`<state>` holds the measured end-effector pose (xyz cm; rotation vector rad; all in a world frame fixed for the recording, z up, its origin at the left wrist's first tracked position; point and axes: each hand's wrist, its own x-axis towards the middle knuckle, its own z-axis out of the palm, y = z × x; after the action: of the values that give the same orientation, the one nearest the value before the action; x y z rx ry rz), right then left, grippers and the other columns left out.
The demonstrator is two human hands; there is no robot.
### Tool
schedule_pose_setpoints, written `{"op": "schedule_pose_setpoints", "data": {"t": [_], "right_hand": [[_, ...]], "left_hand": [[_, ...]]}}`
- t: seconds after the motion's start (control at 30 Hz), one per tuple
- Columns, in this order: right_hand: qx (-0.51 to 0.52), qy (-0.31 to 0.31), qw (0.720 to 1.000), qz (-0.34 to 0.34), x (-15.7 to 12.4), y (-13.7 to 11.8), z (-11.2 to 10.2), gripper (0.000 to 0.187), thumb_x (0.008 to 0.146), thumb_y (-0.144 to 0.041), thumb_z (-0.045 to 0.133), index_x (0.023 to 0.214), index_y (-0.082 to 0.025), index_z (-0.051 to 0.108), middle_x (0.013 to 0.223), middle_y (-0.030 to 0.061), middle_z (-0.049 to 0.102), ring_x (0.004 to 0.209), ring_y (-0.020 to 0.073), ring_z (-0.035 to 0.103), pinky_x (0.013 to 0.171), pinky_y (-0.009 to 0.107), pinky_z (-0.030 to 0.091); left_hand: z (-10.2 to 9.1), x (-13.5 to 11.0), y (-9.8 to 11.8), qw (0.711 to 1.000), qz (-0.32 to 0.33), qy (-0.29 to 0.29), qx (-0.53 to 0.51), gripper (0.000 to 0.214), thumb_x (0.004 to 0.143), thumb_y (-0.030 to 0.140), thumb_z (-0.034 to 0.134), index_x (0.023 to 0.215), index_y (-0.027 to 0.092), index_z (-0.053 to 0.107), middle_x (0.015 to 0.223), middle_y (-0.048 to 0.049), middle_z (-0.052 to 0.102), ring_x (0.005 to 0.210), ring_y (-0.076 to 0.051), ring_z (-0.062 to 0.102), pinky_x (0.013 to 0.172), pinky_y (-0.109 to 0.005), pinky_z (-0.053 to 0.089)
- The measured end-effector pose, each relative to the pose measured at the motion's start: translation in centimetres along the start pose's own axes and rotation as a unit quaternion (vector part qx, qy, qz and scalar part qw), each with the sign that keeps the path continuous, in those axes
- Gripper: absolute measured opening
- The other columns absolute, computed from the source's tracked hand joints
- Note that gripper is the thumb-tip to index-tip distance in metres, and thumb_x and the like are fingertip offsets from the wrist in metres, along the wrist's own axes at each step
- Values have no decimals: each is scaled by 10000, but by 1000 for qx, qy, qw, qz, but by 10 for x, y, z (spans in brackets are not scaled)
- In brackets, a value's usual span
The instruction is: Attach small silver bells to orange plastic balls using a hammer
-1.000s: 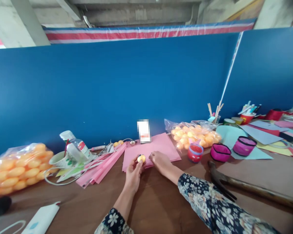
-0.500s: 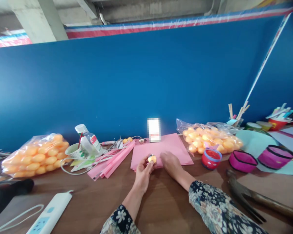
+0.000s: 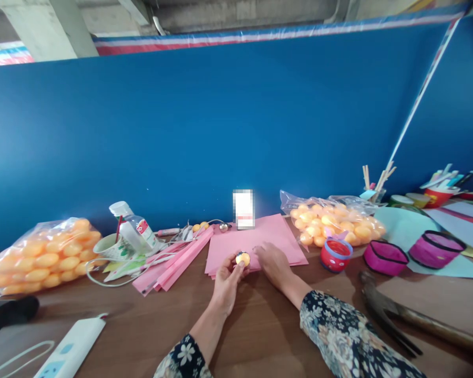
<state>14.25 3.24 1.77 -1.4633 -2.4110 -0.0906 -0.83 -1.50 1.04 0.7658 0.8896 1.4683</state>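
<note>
My left hand pinches a small orange ball between thumb and fingers, just over the near edge of a stack of pink paper sheets. My right hand rests on that pink paper right beside the ball, fingers curled down; I cannot make out anything in it. Both forearms wear dark floral sleeves and lie over the brown table.
Bags of orange balls lie at left and right. Folded pink strips, a plastic bottle, a paper cup, a red pot, two magenta pots, a hammer and a white power strip surround my hands.
My hands have kept their pose with the ball; only the view has shifted slightly, sideways and back.
</note>
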Motion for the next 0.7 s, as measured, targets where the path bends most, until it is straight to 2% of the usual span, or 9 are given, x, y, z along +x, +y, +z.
{"op": "schedule_pose_setpoints", "data": {"t": [0.2,0.43,0.7], "right_hand": [[-2,3,1000,2,-1,1,-1,267,918,-188,327,941,-179,593,925,87,600,842,206,522,703,285,397],[5,-4,1000,-4,-2,6,5,259,892,-134,373,989,-183,608,957,90,618,892,201,528,763,281,398],[3,-3,1000,-10,-3,9,6,258,892,-140,377,975,-181,618,950,92,628,884,212,535,757,292,407]], "left_hand": [[0,-1,0,1000,0,-3,0,418,665,270,721,1053,165,607,954,-68,645,795,-141,612,717,-263,512],[4,-4,3,1000,-5,12,3,400,667,266,718,1039,166,610,944,-56,642,785,-127,605,699,-242,520],[-1,-2,-1,1000,1,-4,18,408,710,281,683,1090,168,588,974,-61,630,800,-121,597,715,-239,524]]}}
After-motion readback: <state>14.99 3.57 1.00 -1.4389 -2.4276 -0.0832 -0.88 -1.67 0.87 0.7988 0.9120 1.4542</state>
